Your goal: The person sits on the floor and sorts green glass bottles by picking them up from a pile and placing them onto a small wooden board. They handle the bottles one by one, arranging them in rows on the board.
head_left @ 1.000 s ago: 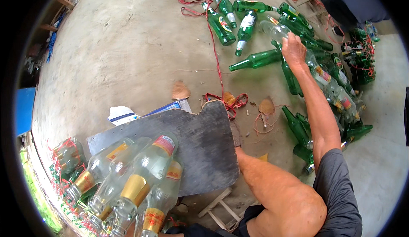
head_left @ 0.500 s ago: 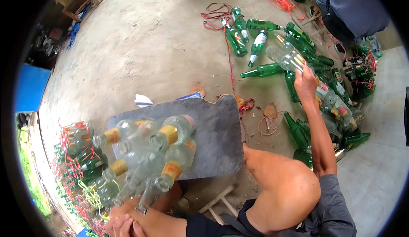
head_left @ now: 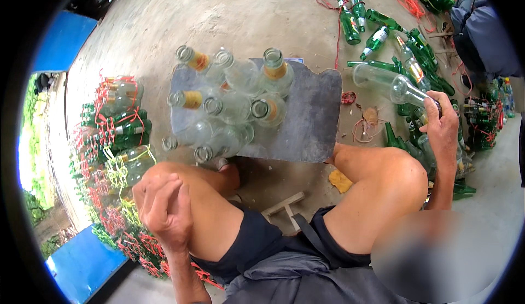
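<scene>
A pale, scuffed concrete floor (head_left: 164,19) spreads across the room, with blue panels (head_left: 65,39) at its left side and the dark clothing of another person (head_left: 489,36) at the upper right edge. Along the left stands a tall stack of tied bottles (head_left: 123,132), clear and green glass bound in red and yellow-green string. Opposite, a loose heap of bottles (head_left: 421,58), mostly green with some clear, lies on the floor to the right. Between them, in front of the knees, is a dark grey board (head_left: 311,112), its surface worn and its far edge chipped. Eight clear bottles (head_left: 235,77) stand upright on its left part in close rows, mouths up, several with gold or orange labels round the neck. The held bottle (head_left: 374,82) is of clear, see-through glass, with a straight body narrowing through a rounded shoulder to a slim neck; it is tilted in the air right of the board, its base toward the board. The right hand (head_left: 442,119) pinches its neck between thumb and fingers. The left hand (head_left: 164,208) lies on the left knee, fingers loosely bent, holding nothing. A small coil of red cord (head_left: 348,97) sits just beside the board.
</scene>
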